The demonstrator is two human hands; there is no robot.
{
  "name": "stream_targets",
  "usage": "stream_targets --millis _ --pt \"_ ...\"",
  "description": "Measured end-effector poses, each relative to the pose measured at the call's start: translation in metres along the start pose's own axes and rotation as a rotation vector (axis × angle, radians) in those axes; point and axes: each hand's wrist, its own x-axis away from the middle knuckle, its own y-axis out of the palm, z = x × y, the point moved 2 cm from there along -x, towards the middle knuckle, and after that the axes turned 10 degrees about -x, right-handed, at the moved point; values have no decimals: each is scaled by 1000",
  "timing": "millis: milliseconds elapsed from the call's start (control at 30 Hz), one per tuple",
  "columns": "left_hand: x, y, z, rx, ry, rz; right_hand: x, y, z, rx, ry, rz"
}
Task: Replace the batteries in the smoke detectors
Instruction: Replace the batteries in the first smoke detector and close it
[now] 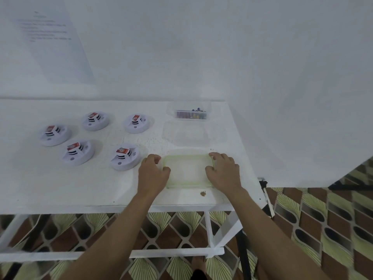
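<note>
Head view, the only one: I noted both hands on the clear, green-rimmed rectangular plastic container point(188, 171) at the near right of the white table point(60, 188). My left hand point(153, 174) had its curled fingers hooked on the container's left edge; my right hand point(223, 171) lay with fingers spread over the right edge and far corner. Both were grasping the container by its sides, though whether they gripped a lid or the tub itself I could not tell. Five round white smoke detectors point(125, 157) with red-labelled tops sat untouched on the left half of the table, the nearest just beside my left hand. Behind the green-rimmed container stood an empty-looking clear tub point(185, 134), and behind that a clear tub of coloured batteries point(190, 114) near the wall. A printed sheet point(48, 37) hung on the wall, illegible. Judgement: set-up stage, no detector opened yet. The next move probably calls for freeing the container, then picking up the nearest detector to reach its battery compartment.
</note>
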Motion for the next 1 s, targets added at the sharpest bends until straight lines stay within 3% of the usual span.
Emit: stream_targets --millis 200,367,533,633,800,1000 --pt "-1 -6 -1 -5 18 -28 -1 1 -5 44 31 -17" --pt "4 -29 -2 38 109 26 5 10 -36 45 -146 49" --pt "13 -66 -25 -72 259 194 7 38 -79 -197 -339 -115" --pt "9 -84 -63 -220 192 307 7 60 -103 -252 -387 -230" --pt "-7 -101 -114 -547 14 174 1 97 -136 -202 -455 -366" --pt "-18 -101 -137 -706 39 33 -21 128 -165 -24 -463 -543"
